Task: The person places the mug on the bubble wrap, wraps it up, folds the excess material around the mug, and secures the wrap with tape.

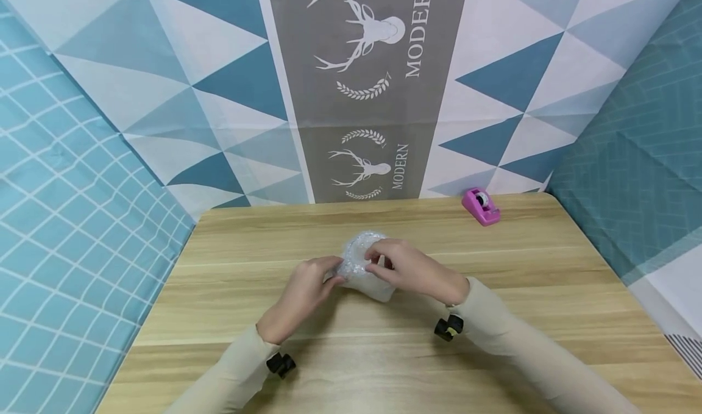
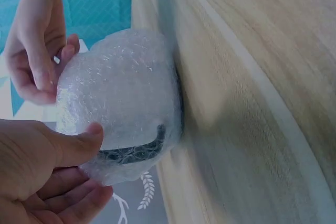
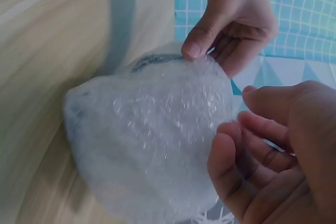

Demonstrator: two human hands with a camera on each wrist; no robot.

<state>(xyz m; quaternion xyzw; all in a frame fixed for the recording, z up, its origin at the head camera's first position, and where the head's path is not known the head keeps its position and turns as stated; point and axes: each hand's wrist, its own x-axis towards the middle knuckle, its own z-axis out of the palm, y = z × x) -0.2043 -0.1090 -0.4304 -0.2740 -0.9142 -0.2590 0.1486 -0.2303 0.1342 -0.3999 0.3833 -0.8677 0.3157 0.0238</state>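
A rounded bundle of clear bubble wrap [image 1: 359,274] rests on the wooden table in front of me. A dark curved band [image 2: 136,153] shows through the wrap in the left wrist view; what is inside cannot be made out. My left hand [image 1: 307,283] pinches the bundle's left upper edge, thumb on the wrap and fingers behind it. At the right upper side, my right hand [image 1: 408,267] has its fingers loosely bent against the wrap's edge. Its thumb [image 3: 262,100] stands apart from the fingertips.
A pink tape dispenser [image 1: 481,207] sits near the table's back right corner. The wooden table [image 1: 247,237] meets a patterned cloth backdrop [image 1: 373,97] at its far edge. Blue cloths hang along the left and right sides.
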